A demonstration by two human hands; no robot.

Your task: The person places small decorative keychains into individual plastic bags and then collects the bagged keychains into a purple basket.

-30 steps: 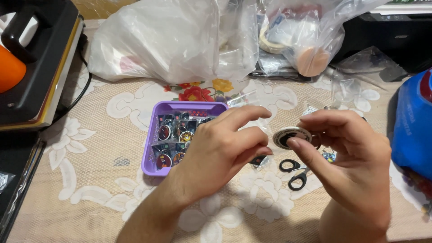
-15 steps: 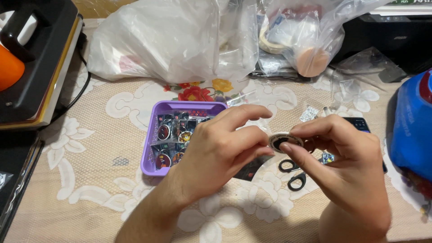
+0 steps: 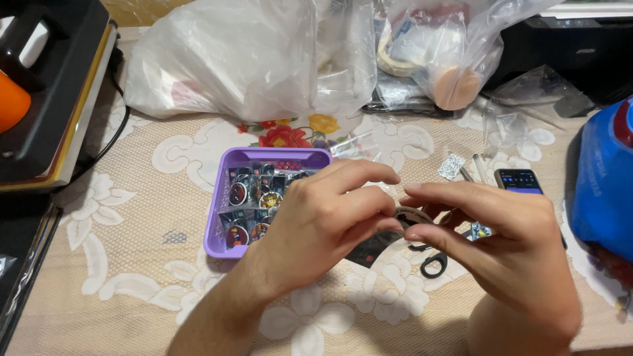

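Beside purple tray [image 3: 217, 217]: left hand [image 3: 326, 221], right hand [image 3: 491, 231] both pinching round disc [image 3: 410, 215].

**Two hands brought fingertip to fingertip**

The left hand [image 3: 323, 221] and right hand [image 3: 501, 231] are held together above the table's near edge, fingers curled and pinched inward; both forearms are raised from the bottom corner.
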